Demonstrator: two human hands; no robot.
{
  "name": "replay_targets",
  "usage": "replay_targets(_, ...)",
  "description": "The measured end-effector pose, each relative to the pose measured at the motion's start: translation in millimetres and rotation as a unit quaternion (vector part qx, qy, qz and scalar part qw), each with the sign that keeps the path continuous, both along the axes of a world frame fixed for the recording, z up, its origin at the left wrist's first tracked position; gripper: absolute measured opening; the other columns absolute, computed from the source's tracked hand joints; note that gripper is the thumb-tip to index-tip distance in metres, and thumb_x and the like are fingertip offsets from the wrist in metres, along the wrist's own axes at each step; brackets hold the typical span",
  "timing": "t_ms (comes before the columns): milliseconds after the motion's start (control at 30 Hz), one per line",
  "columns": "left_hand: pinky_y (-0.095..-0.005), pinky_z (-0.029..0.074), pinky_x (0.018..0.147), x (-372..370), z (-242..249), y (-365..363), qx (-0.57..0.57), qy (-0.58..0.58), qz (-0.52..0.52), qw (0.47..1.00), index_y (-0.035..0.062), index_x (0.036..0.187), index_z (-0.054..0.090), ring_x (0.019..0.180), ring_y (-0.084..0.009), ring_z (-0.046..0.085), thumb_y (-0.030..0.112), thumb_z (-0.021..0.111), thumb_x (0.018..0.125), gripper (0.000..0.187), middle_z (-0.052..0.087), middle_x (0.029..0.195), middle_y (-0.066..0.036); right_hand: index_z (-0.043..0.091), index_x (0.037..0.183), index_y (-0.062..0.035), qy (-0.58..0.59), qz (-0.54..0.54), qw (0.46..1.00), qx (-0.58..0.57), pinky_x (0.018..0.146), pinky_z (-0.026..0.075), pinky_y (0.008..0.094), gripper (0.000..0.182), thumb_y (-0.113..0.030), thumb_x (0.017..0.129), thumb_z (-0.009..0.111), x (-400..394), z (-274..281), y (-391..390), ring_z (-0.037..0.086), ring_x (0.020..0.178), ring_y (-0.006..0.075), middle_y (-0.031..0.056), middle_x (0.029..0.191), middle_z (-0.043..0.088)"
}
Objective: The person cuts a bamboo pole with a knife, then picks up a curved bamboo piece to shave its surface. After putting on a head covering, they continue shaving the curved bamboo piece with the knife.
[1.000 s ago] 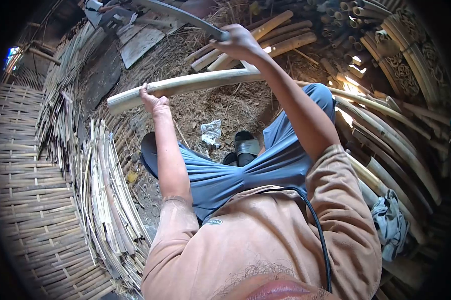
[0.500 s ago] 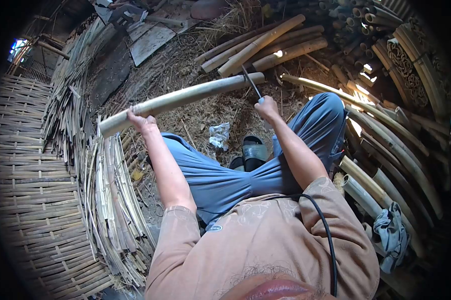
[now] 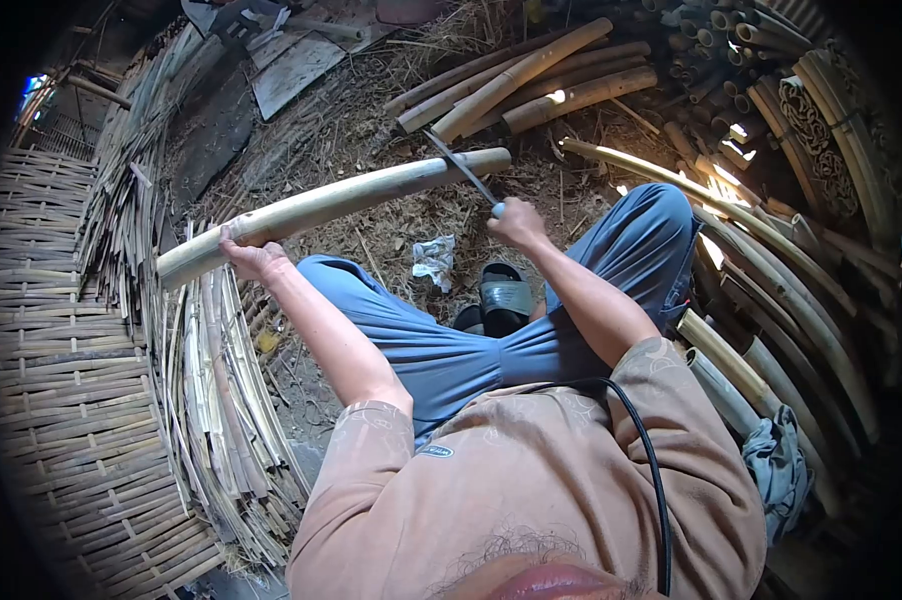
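Observation:
A long bamboo pole (image 3: 341, 197) lies slantwise across the space before my knees, its left end lower than its right. Near that left end, my left hand (image 3: 256, 260) is wrapped round it from below. My right hand (image 3: 516, 222) is closed on the pale handle of a long-bladed knife (image 3: 463, 168). The blade crosses the pole close to its right end, pointing up and left. Whether the edge has cut into the bamboo cannot be made out. My fingers hide most of the knife's handle.
Split bamboo strips (image 3: 221, 380) are heaped at the left beside a woven bamboo panel (image 3: 61, 400). Cut bamboo lengths (image 3: 531, 80) lie beyond the pole. Long bamboo poles (image 3: 781, 280) and a grey cloth (image 3: 776, 470) are at my right. A crumpled wrapper (image 3: 433, 262) lies near my sandal (image 3: 506, 297).
The bamboo pole has shifted left and slightly down with my left hand. My right hand has moved a little left and down, and the knife blade now leans further left.

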State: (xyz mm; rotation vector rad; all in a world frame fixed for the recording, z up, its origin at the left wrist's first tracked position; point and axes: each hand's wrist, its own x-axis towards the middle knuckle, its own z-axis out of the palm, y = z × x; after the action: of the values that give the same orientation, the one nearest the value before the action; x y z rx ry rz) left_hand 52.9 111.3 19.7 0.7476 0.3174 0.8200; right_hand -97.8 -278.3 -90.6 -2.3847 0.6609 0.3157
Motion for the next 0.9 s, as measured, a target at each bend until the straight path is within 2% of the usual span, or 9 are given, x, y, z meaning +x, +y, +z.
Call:
replay_targets(133, -0.0449, 0.057, 0.084, -14.6, 13.7, -9.4, 0.003, -0.012, -0.026, 1.000, 0.0019, 0.099, 0.063, 0.087, -0.0274, 0.068, 0.027, 0.069, 0.079, 0.032, 0.066, 0.095, -0.011, 0.069, 0.110, -0.0056, -0.087, 0.118, 0.988, 0.049, 0.091, 0.055, 0.0471, 0.037, -0.024, 0.078, 0.070, -11.9, 15.3, 38.1, 0.068, 0.101, 0.0393, 0.0219, 0.105, 0.071)
replay_targets(233, -0.0480, 0.056, 0.086, -22.5, 14.1, -0.8, 0.031, -0.033, -0.039, 0.998, -0.0005, 0.104, 0.062, 0.090, -0.0293, 0.067, 0.030, 0.070, 0.076, 0.042, 0.066, 0.098, -0.014, 0.067, 0.110, -0.0084, -0.108, 0.148, 0.983, 0.028, 0.089, 0.055, 0.0478, 0.035, -0.022, 0.078, 0.070, -8.9, 20.9, 50.8, 0.068, 0.099, 0.0389, 0.0223, 0.104, 0.070)
replay_targets(367, -0.0503, 0.055, 0.090, -29.1, 8.9, 9.8, 0.027, -0.011, 0.004, 1.000, -0.0050, 0.112, 0.060, 0.096, -0.0317, 0.066, 0.031, 0.072, 0.074, 0.054, 0.064, 0.108, -0.016, 0.069, 0.112, -0.0029, 0.001, -0.022, 0.999, 0.031, 0.091, 0.055, 0.0455, 0.038, -0.021, 0.079, 0.068, -6.9, -37.8, 5.4, 0.069, 0.101, 0.0375, 0.0218, 0.106, 0.071)
replay_targets(433, -0.0506, 0.054, 0.093, -25.5, 5.2, 8.4, 0.014, -0.002, 0.038, 0.999, -0.0058, 0.117, 0.058, 0.100, -0.0323, 0.065, 0.032, 0.074, 0.074, 0.059, 0.063, 0.111, -0.017, 0.070, 0.112, -0.0019, 0.047, -0.064, 0.997, 0.024, 0.092, 0.055, 0.0427, 0.038, -0.022, 0.079, 0.068, -2.4, -33.1, -20.4, 0.069, 0.103, 0.0366, 0.0222, 0.110, 0.071)
replay_targets(600, -0.0539, 0.054, 0.093, -35.4, 24.7, -12.9, 0.044, 0.041, 0.036, 0.998, -0.0061, 0.127, 0.048, 0.103, -0.0321, 0.063, 0.034, 0.079, 0.072, 0.074, 0.057, 0.117, -0.017, 0.070, 0.105, -0.0049, -0.102, 0.078, 0.989, 0.069, 0.089, 0.055, 0.0454, 0.031, -0.017, 0.078, 0.066, -11.6, -20.8, 14.4, 0.068, 0.099, 0.0391, 0.0231, 0.101, 0.070)
replay_targets(667, -0.0543, 0.054, 0.094, -31.7, 21.4, -7.7, 0.032, 0.041, 0.015, 0.999, -0.0060, 0.128, 0.046, 0.105, -0.0326, 0.062, 0.033, 0.080, 0.072, 0.076, 0.055, 0.119, -0.017, 0.070, 0.109, -0.0075, -0.127, 0.155, 0.979, 0.047, 0.092, 0.054, 0.0467, 0.034, -0.022, 0.078, 0.069, -14.9, -16.7, 44.5, 0.067, 0.103, 0.0381, 0.0196, 0.109, 0.070)
replay_targets(767, -0.0555, 0.054, 0.096, -37.1, 20.5, -11.0, 0.072, 0.057, 0.043, 0.995, -0.0056, 0.137, 0.038, 0.108, -0.0340, 0.063, 0.036, 0.081, 0.077, 0.085, 0.057, 0.120, -0.018, 0.070, 0.109, -0.0069, -0.089, 0.148, 0.982, 0.070, 0.091, 0.054, 0.0474, 0.033, -0.021, 0.079, 0.068, -10.6, -10.9, 43.1, 0.067, 0.102, 0.0391, 0.0195, 0.107, 0.071)
replay_targets(867, -0.0539, 0.058, 0.093, -40.7, 18.2, -13.7, 0.064, 0.073, 0.057, 0.994, -0.0045, 0.140, 0.035, 0.100, -0.0326, 0.067, 0.037, 0.080, 0.080, 0.085, 0.060, 0.115, -0.018, 0.071, 0.105, -0.0010, -0.007, -0.040, 0.996, 0.080, 0.092, 0.054, 0.0447, 0.035, -0.022, 0.078, 0.067, 0.0, -56.5, 11.4, 0.068, 0.104, 0.0381, 0.0223, 0.111, 0.071)
replay_targets(900, -0.0531, 0.059, 0.092, -38.4, 16.9, -13.8, 0.056, 0.077, 0.056, 0.994, -0.0041, 0.140, 0.035, 0.097, -0.0321, 0.068, 0.036, 0.079, 0.081, 0.084, 0.060, 0.114, -0.018, 0.071, 0.104, 0.0002, -0.009, -0.039, 0.997, 0.069, 0.090, 0.055, 0.0448, 0.035, -0.022, 0.077, 0.066, 1.6, -54.5, 4.4, 0.069, 0.102, 0.0386, 0.0243, 0.108, 0.070)
